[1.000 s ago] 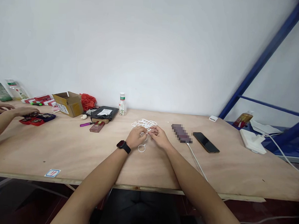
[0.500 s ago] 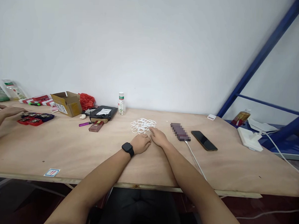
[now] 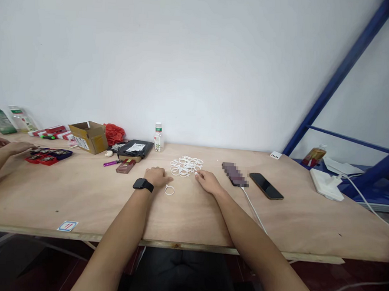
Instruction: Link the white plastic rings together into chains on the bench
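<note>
A pile of thin white rings (image 3: 183,167) lies on the wooden table, the rings overlapping one another. One single white ring (image 3: 169,190), with a small knob on its rim, lies apart from the pile, closer to me. My left hand (image 3: 156,177), a black watch on its wrist, rests palm down just left of that ring, thumb stretched toward it and nothing held. At the pile's right front edge, my right hand (image 3: 208,182) has its thumb and fingers pinched on a white ring, mostly hidden; only a small white part shows at the fingertips.
To the right lie a cabled phone (image 3: 235,174) and a black phone (image 3: 266,185). On the left are a dark red box (image 3: 126,166), a black package (image 3: 135,149), a bottle (image 3: 158,137) and an open carton (image 3: 89,138). Another person's hands (image 3: 15,148) are at far left.
My left hand has moved left, away from my right hand, and its thumb has spread. A single white ring now lies beside it. My right hand has stayed near the pile's right side.
</note>
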`<action>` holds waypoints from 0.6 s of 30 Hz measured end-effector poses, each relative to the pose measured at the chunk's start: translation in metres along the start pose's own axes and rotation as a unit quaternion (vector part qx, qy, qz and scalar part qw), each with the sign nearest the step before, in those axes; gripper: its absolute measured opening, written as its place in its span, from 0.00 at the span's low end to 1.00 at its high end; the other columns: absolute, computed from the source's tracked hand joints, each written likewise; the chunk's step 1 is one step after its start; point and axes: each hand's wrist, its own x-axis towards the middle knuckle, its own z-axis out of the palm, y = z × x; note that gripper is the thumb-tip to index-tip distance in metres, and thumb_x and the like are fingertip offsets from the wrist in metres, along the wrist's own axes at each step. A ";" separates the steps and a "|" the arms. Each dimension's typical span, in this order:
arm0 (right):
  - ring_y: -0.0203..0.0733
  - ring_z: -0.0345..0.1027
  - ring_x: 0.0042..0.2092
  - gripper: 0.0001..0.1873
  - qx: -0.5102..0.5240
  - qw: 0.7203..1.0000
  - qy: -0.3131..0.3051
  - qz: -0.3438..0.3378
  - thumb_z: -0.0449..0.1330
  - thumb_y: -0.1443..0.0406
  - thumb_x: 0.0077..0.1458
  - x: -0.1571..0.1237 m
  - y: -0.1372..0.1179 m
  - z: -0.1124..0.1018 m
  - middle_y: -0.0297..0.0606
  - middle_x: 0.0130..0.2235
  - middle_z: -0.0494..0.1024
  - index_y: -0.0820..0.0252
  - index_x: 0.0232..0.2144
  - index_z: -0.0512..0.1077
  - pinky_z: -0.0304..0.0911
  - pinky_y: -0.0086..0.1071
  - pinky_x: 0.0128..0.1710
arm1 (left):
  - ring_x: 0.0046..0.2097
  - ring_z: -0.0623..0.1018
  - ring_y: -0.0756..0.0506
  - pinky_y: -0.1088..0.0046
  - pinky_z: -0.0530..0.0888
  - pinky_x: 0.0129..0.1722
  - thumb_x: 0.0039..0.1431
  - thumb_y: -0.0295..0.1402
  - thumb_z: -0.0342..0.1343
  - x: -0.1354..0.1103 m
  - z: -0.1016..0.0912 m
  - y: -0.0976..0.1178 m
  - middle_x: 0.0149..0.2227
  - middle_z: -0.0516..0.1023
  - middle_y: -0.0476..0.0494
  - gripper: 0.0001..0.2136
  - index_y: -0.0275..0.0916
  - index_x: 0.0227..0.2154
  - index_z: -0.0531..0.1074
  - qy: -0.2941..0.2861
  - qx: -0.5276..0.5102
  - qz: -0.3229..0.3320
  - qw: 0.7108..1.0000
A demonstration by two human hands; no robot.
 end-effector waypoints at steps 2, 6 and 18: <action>0.40 0.68 0.33 0.14 0.008 1.000 0.009 -0.001 0.53 0.61 0.60 0.000 0.000 0.002 0.37 0.32 0.77 0.56 0.43 0.75 0.57 0.29 0.33 | 0.49 0.73 0.33 0.53 0.67 0.49 0.44 0.58 0.57 -0.001 0.000 0.001 0.44 0.77 0.36 0.25 0.42 0.34 0.75 -0.020 -0.026 0.027 0.999; 0.39 0.68 0.33 0.15 0.031 0.999 0.032 0.016 0.55 0.61 0.57 0.000 0.001 0.004 0.34 0.30 0.76 0.54 0.45 0.75 0.58 0.29 0.33 | 0.51 0.72 0.33 0.56 0.67 0.50 0.33 0.60 0.62 0.000 0.002 0.002 0.47 0.75 0.37 0.31 0.46 0.39 0.75 -0.032 -0.046 0.059 0.997; 0.43 0.71 0.41 0.13 0.074 0.994 0.080 0.000 0.55 0.64 0.56 0.001 -0.005 0.003 0.38 0.40 0.80 0.56 0.40 0.78 0.63 0.34 0.43 | 0.55 0.70 0.31 0.52 0.65 0.51 0.54 0.44 0.54 0.008 0.001 -0.017 0.52 0.74 0.32 0.20 0.41 0.48 0.71 0.107 -0.034 -0.137 0.984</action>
